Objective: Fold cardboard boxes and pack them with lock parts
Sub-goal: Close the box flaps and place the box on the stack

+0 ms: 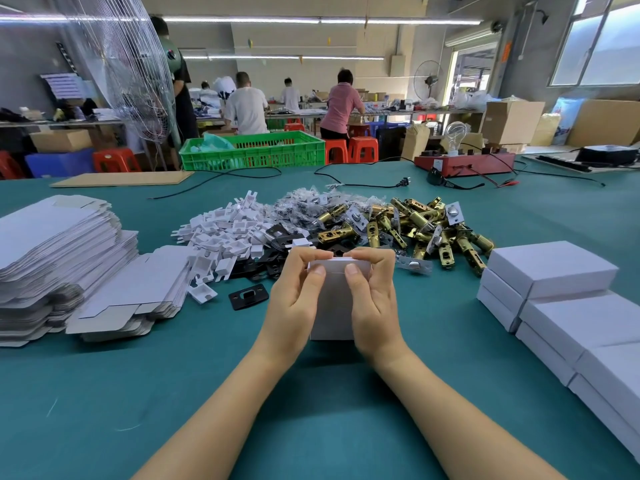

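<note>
Both hands grip one white box [331,306] standing upright on the green table [242,393]: left hand [296,299] and right hand [375,303] curl round its sides, thumbs pressed on its near face, fingers over the top edge. Two stacks of flat box blanks [59,251] lie left. Behind the box lie three heaps: white plastic inserts [225,233], black strike plates [273,251], brass latch bolts [426,226]. One strike plate [248,296] lies alone. Folded boxes [554,299] are stacked right; number uncertain.

small white cardboard box [331,306] upright in front of me | flat white box blanks [52,258] stacked left | brass latch bolts [426,226] heaped behind | closed white boxes [561,306] stacked right
</note>
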The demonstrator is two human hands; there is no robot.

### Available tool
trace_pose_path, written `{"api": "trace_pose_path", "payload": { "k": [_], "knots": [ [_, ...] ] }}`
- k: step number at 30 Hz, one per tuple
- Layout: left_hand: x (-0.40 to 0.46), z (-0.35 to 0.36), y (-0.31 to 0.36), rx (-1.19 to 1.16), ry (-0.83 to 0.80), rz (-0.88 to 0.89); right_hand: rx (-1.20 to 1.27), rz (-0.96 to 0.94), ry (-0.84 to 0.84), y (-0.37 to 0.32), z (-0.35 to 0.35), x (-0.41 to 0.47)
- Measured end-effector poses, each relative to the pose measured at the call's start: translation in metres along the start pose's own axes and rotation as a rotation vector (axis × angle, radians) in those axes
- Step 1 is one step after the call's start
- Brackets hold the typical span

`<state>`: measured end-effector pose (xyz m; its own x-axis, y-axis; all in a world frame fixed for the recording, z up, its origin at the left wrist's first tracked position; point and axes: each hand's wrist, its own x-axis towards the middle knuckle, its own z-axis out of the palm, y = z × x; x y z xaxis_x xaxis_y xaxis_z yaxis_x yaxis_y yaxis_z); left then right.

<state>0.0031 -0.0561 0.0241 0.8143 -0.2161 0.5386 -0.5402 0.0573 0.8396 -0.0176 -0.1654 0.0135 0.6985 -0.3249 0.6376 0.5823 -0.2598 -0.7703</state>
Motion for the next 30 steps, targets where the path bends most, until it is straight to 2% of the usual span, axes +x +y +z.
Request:
{"api": "trace_pose_path", "payload": {
  "k": [7, 12, 15, 18, 21, 25, 30],
  "knots": [
    [-0.002, -0.002, 0.001, 0.055, 0.008, 0.064, -0.011, 0.008, 0.031, -0.002, 0.002, 0.001],
    [-0.001, -0.001, 0.001, -0.038, 0.006, -0.018, -0.169, -0.14, 0.058, -0.013, -0.007, 0.013],
    [0.004, -0.002, 0.003, -0.129, 0.005, -0.08, -0.281, -0.191, -0.09, -0.022, -0.02, 0.027],
    [0.01, -0.011, 0.008, -0.171, -0.039, -0.1, -0.285, -0.064, -0.297, -0.033, -0.031, 0.04],
    [0.017, -0.023, 0.011, -0.077, -0.099, -0.074, -0.294, 0.032, -0.441, -0.041, -0.042, 0.054],
    [0.024, -0.035, 0.017, 0.086, -0.154, -0.028, -0.406, -0.046, -0.523, -0.05, -0.049, 0.062],
    [0.024, -0.038, 0.024, 0.124, -0.153, 0.007, -0.435, -0.099, -0.535, -0.053, -0.048, 0.063]
  ]
}}
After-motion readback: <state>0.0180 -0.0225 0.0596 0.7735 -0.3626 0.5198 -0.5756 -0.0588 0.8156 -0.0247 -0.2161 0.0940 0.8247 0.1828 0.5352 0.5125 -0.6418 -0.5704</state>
